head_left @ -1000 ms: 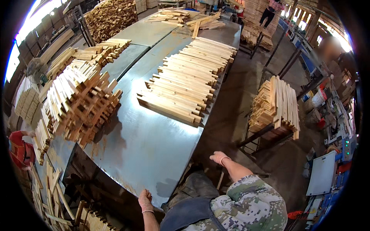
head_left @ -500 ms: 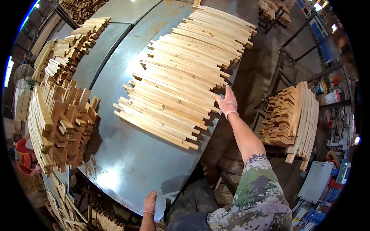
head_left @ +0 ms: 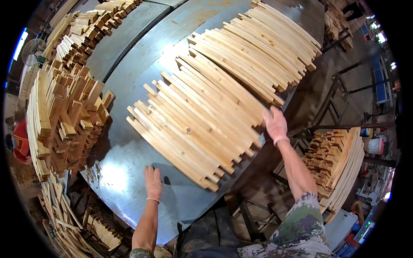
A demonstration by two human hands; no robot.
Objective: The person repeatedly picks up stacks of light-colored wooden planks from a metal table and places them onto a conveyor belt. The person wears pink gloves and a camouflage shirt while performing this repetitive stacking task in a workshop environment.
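Long pale wooden strips (head_left: 206, 116) lie side by side in a row on a grey metal table (head_left: 122, 148). A diagonal gap splits them into a nearer group and a farther group (head_left: 262, 47). My right hand (head_left: 276, 125), in a pinkish glove, is at the right end of the strips beside the gap, its slightly blurred fingers curled against the end of the nearer group's far strip. At the near left, my left hand (head_left: 153, 182), gloved alike, hovers over bare metal with its fingers stretched out. It holds nothing and is apart from the closest strip.
Tall wood stacks (head_left: 69, 116) stand along the table's left side. Another stack (head_left: 333, 165) rests on a rack to the right. Loose thin slats (head_left: 60, 210) lie at lower left. A person in red (head_left: 21, 142) shows at the far left.
The nearer strips have split from the farther ones, opening a gap. My right hand has gone from spread to curled at the strip ends. My left hand has moved forward over the table.
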